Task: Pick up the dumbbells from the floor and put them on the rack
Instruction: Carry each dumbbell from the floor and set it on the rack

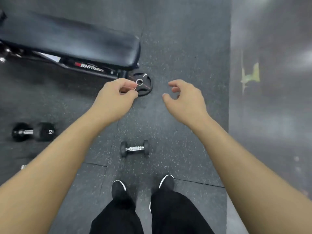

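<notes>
Well, we are standing on the speckled rubber floor (177,48), looking straight down past both bare forearms. Our left hand (116,97) hangs in the air at about eleven o'clock from the picture's middle, its fingers loosely curled with thumb and fingertips close together. It holds nothing, and its fingertips overlap our view of the plate (144,81). Our right hand (186,98) hangs level with it at one o'clock, fingers relaxed and half bent, thumb apart from them, also empty.

The small dumbbell (134,148) lies on the floor at twelve o'clock from our shoes (119,187), between the forearms and below the hands in the picture. Its chrome handle runs from nine to three o'clock. Neither hand touches it. The big dumbbell (33,132), marked 10 on one black head, lies well apart from it at nine o'clock, also on the floor, its handle on the same nine-to-three line. Just below it, at the left forearm's edge, a bit of chrome (23,166) peeps out; we cannot tell what it belongs to.

The black padded bench (70,41) fills the ten o'clock corner, its frame lettered BH Fitness. The plate lies flat on the floor at the bench's foot, just beside the frame. At three o'clock the rubber ends and a smoother grey strip (270,115) begins, with a yellow-green mark (250,76) on it.
</notes>
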The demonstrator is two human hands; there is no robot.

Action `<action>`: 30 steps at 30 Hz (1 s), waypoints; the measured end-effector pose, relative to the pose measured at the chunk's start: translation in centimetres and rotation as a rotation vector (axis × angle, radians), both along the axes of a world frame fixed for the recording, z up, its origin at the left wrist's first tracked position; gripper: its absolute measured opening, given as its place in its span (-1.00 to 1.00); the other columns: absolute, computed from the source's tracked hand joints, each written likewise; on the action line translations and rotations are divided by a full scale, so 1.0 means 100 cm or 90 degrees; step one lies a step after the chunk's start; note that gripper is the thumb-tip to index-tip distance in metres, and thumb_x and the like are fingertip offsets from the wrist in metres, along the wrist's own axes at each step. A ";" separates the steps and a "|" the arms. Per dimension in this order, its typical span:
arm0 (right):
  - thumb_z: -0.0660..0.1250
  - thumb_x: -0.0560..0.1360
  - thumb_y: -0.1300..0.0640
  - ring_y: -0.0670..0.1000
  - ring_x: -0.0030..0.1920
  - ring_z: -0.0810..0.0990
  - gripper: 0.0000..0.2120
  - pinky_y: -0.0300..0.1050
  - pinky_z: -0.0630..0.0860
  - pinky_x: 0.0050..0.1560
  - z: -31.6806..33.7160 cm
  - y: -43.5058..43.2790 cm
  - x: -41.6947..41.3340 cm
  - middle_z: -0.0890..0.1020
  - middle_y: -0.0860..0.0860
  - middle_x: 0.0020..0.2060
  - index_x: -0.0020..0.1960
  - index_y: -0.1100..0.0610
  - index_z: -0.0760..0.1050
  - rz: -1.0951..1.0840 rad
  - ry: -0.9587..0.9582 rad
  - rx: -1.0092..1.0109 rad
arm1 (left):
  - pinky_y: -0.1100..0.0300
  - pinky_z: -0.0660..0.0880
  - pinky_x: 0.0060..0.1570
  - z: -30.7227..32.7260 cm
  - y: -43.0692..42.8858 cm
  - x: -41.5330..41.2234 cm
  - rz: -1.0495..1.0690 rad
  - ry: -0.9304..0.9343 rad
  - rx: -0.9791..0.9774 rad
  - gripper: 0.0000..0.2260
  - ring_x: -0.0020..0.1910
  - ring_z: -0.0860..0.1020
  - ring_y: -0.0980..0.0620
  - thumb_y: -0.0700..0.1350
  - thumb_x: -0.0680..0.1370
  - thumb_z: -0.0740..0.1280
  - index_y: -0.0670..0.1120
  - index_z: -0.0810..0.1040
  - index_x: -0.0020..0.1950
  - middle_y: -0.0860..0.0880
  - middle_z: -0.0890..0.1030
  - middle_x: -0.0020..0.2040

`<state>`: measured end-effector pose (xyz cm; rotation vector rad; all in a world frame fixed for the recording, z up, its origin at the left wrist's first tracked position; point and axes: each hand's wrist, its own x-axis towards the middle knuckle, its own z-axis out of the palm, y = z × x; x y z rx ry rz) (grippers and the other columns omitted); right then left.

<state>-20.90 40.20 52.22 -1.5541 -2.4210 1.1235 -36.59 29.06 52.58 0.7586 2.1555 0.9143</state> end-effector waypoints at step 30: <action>0.44 0.44 0.09 0.11 -0.06 0.64 -0.67 0.12 0.67 0.05 -0.703 -0.119 -0.014 0.66 -0.01 -0.02 0.19 -0.06 0.52 -0.212 -0.114 -0.411 | 0.00 0.64 0.04 -0.712 -0.143 -0.004 0.418 -0.149 -0.249 -0.66 0.09 0.66 -0.17 -0.06 0.40 0.53 0.00 0.61 0.15 -0.03 0.67 -0.01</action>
